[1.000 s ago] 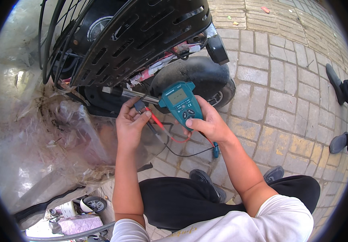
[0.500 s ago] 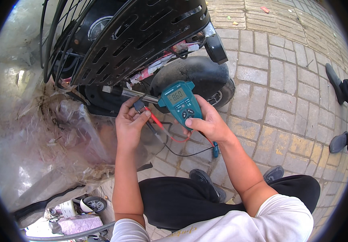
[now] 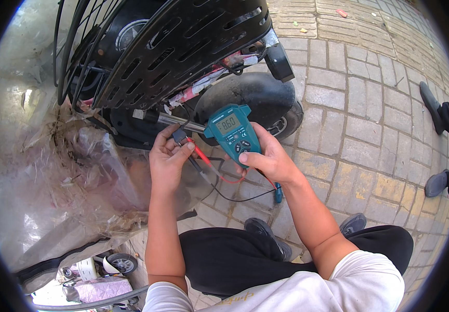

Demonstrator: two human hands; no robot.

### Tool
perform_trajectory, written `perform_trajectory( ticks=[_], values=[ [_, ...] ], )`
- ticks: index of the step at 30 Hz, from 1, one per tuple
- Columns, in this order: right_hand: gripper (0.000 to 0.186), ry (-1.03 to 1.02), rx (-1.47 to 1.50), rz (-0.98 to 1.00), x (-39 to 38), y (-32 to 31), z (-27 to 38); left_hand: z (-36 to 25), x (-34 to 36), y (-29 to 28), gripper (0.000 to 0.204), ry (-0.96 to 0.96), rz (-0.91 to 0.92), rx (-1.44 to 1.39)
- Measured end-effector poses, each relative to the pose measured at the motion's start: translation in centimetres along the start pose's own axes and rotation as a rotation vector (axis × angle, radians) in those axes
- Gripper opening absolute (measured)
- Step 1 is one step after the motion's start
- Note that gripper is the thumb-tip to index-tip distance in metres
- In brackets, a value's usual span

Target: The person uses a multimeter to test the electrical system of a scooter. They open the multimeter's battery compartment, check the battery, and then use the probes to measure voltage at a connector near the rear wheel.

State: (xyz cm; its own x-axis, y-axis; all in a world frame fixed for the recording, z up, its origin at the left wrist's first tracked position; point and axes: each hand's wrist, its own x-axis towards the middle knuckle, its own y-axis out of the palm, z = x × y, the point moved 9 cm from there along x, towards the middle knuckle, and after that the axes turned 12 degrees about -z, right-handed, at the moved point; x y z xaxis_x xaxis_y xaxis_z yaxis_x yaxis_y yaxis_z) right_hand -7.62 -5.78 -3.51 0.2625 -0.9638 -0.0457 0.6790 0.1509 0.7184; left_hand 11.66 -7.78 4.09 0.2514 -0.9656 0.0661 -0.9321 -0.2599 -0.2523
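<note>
My right hand (image 3: pixel 267 161) grips a teal multimeter (image 3: pixel 235 131) with a lit display, its thumb resting on the round button area. My left hand (image 3: pixel 168 158) pinches a small dark plug connector (image 3: pixel 180 136) on a black cable. A red test probe (image 3: pixel 201 155) and a black test probe (image 3: pixel 195 165) reach the connector from below; the left fingers steady them there. Thin red and black leads loop beneath the meter. Close behind the meter is the rear wheel (image 3: pixel 281 127) of an electric scooter under a black fender (image 3: pixel 245 93).
A black slotted rack (image 3: pixel 183 49) overhangs the far side. Torn clear plastic sheeting (image 3: pixel 73 182) covers the left. Another person's shoe (image 3: pixel 432 106) rests on the paving at right. A small teal clip (image 3: pixel 278 193) lies below my right wrist. A parked vehicle (image 3: pixel 105 281) appears lower left.
Almost nothing differs. Both hands keep their hold on the meter, connector and probes.
</note>
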Motion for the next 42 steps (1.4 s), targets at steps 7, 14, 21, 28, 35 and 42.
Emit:
perform_trajectory(
  ticks=[7,14,21,28,35,42],
  values=[
    [0.061,0.001,-0.011,0.006,-0.07,-0.02,0.00,0.01,0.00,-0.02,0.056,0.000,-0.002,-0.003],
    [0.060,-0.009,0.003,0.023,-0.05,0.15,0.00,-0.02,-0.03,0.12,0.056,-0.007,0.003,-0.022],
    [0.061,0.005,-0.011,0.003,-0.04,-0.03,0.02,-0.09,-0.02,0.13,0.057,-0.004,0.001,0.000],
    [0.063,0.017,-0.029,-0.005,0.03,-0.11,-0.05,0.04,0.08,0.09,0.056,-0.002,0.005,0.010],
    [0.062,0.015,-0.014,-0.002,0.16,-0.09,-0.20,0.16,0.10,0.16,0.056,-0.012,0.011,-0.014],
    [0.061,0.018,-0.009,-0.003,0.13,-0.10,-0.17,0.26,0.25,0.04,0.056,-0.003,0.003,0.003]
  ],
)
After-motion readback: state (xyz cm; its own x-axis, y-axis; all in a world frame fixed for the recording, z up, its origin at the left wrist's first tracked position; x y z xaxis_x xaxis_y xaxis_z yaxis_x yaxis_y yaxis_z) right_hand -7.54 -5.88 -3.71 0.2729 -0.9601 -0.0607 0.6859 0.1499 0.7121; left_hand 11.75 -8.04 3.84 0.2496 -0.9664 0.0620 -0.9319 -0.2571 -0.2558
